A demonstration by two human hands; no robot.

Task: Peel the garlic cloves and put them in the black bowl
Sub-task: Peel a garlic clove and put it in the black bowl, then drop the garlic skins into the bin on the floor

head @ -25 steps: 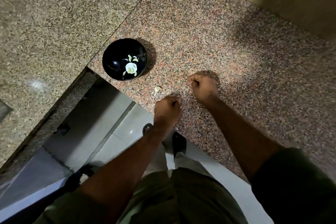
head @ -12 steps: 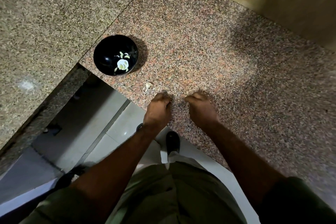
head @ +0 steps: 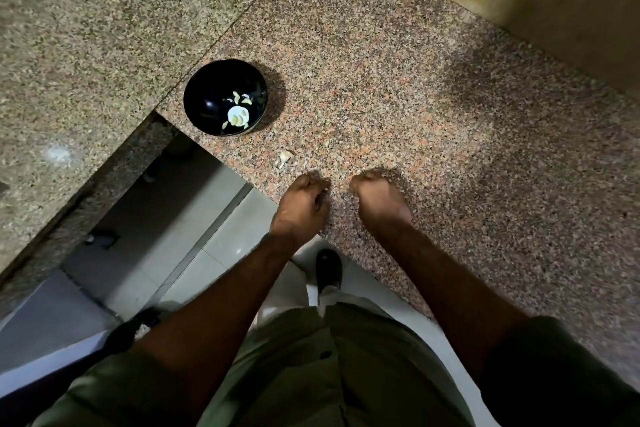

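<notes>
Black bowl [head: 207,90] stands on the reddish granite counter [head: 398,87] near its front-left corner, holding several pale peeled garlic cloves [head: 239,113]. A scrap of garlic skin [head: 284,158] lies on the counter between bowl and hands, just beyond the left hand [head: 302,206]. Both hands sit at the counter edge, fingers curled under, knuckles up, close together but apart. Right hand [head: 379,202] likewise curled; contents of either hand cannot be determined
</notes>
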